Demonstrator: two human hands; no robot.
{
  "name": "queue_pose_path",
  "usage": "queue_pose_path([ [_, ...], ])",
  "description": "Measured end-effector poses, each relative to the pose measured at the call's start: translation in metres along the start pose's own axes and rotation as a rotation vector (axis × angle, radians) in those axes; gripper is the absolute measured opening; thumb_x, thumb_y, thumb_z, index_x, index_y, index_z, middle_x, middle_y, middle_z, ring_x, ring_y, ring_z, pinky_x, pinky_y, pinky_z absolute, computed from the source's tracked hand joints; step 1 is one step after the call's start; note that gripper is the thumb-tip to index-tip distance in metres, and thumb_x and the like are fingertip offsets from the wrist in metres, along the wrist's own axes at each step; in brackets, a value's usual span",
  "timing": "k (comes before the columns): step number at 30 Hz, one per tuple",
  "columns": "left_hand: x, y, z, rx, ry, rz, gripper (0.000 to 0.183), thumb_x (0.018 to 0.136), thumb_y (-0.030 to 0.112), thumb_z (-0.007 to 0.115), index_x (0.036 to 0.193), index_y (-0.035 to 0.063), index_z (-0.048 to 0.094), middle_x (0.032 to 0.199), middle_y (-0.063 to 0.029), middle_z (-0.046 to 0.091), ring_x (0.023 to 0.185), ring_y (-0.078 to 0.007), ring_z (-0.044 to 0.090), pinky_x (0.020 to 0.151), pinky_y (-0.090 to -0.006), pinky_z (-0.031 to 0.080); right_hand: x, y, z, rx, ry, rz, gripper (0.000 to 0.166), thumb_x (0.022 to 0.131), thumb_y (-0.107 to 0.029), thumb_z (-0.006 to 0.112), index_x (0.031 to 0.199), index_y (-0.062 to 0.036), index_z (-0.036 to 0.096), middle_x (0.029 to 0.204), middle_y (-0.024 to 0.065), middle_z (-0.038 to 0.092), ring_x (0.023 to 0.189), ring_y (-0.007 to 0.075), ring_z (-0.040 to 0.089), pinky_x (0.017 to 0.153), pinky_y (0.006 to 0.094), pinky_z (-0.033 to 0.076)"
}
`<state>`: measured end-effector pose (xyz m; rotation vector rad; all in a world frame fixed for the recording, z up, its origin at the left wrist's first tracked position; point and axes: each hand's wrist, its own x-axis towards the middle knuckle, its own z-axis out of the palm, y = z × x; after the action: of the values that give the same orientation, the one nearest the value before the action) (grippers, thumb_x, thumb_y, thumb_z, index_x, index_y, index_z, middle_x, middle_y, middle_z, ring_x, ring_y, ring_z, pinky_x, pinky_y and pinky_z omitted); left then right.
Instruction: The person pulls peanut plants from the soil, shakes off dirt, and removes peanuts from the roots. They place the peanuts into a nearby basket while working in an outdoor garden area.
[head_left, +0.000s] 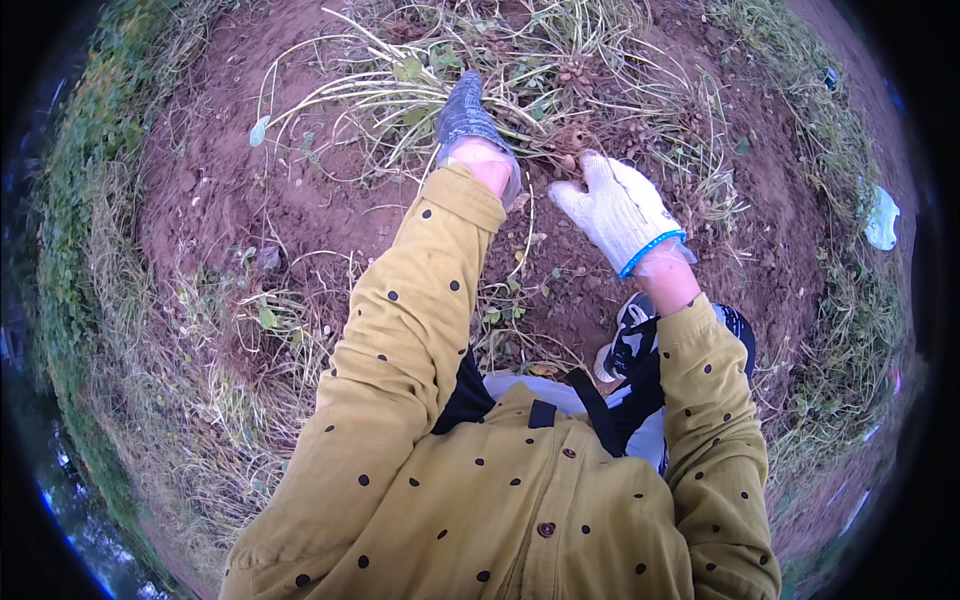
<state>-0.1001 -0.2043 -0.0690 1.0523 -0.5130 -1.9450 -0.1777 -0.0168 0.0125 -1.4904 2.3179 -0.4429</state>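
Observation:
My left hand, in a grey knit glove, is closed around the stems of an uprooted peanut plant. Leafy stems spread to the left of that fist, while the root end with a few pods lies to its right. Just below those pods is my right hand, in a white knit glove with a blue cuff edge. Its thumb and fingers are apart, and the fingertips reach the root end; no pod shows inside the hand. More pods in a cluster lie among the stems beyond.
Reddish bare soil surrounds the plants. Pulled plants lie at the lower left, near a heap of dry stems. A patterned shoe is below my right hand. A pale plastic item lies at the far right.

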Motion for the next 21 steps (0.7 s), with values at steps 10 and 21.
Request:
queue_pose_path([
  [10,0.017,0.03,-0.009,-0.234,-0.062,-0.047,0.045,0.101,0.036,0.052,0.127,-0.0006,0.059,0.123,-0.0183,0.065,0.107,-0.0282,0.061,0.093,-0.0454,0.05,-0.048,0.013,-0.026,0.563,-0.34,-0.037,0.024,0.086,-0.022,0.063,0.098,-0.0006,0.066,0.083,0.0154,0.068,0.077,0.0309,0.068,0.069,0.0411,0.053],
  [21,0.032,0.041,-0.024,-0.245,-0.032,-0.12,0.045,0.102,0.046,0.045,0.125,0.01,0.06,0.123,-0.0166,0.063,0.108,-0.0411,0.06,0.096,-0.067,0.046,-0.063,0.025,-0.022,0.673,-0.363,0.042,0.031,0.09,-0.031,0.064,0.1,-0.0029,0.071,0.087,0.0099,0.07,0.079,0.0197,0.066,0.073,0.0321,0.052],
])
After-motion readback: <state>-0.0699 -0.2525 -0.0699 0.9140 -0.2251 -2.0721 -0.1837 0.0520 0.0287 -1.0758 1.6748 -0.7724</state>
